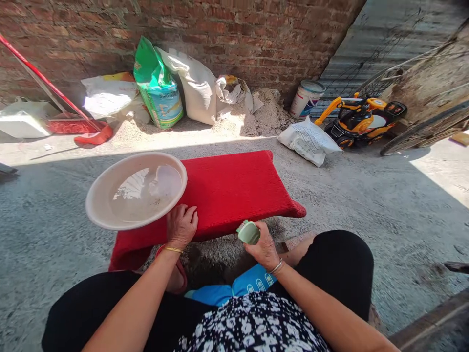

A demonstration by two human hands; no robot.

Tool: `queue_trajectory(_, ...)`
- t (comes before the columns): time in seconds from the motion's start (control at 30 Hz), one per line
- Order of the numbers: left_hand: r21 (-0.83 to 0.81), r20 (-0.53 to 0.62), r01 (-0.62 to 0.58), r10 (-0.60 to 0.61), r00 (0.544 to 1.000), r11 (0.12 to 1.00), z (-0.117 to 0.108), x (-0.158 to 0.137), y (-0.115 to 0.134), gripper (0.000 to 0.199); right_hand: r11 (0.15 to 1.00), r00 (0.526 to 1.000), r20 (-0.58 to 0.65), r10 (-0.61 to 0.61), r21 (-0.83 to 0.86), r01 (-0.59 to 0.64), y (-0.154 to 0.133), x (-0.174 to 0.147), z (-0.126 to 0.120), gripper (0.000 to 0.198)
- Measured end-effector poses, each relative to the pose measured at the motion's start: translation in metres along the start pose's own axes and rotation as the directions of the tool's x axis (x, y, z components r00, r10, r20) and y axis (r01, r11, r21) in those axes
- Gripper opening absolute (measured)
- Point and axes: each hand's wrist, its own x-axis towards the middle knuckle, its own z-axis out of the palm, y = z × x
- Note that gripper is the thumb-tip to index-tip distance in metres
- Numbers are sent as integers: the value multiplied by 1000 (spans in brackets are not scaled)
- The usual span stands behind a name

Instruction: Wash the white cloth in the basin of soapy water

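My right hand [264, 248] is closed around a small light-green scrubbing brush [249, 233], held just off the front edge of a red cloth [227, 188]. The cloth covers a low bench or board in front of me and hangs down at its left end. My left hand [182, 225] lies on the cloth, fingers spread, right beside the rim of a pale basin [126, 226]. That basin holds water with bright reflections and sits over the cloth's left end. Some of my left fingers are partly hidden at the basin's rim.
Along the brick wall stand a green sack [159, 90], a white sack [196, 88] and a bucket [307, 99]. A red broom [71, 124] leans at left. A toy excavator [361, 120] and a white bag [309, 141] lie at right.
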Motion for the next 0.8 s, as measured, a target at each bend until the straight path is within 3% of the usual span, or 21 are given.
queue_trajectory(0.13,-7,-32,-28,28,999,1000,2,0,-2,29,988,997,-5,-77,-136,76,-30,-5,46,38)
queue_trajectory(0.23,-11,-36,-32,32,999,999,2,0,-3,29,966,990,-37,-134,-230,122,-24,5,54,35)
queue_trajectory(0.4,-34,-19,-24,24,1000,999,4,0,-3,30,962,977,-197,-84,-273,28,21,19,31,37)
queue_trajectory(0.6,-75,-13,2,-3,1000,997,7,-1,-5,29,979,927,-367,82,-144,-144,66,23,9,41)
queue_trajectory(0.8,-32,-35,-24,23,999,999,7,0,-5,29,940,836,-457,305,3,-341,89,36,-13,44)
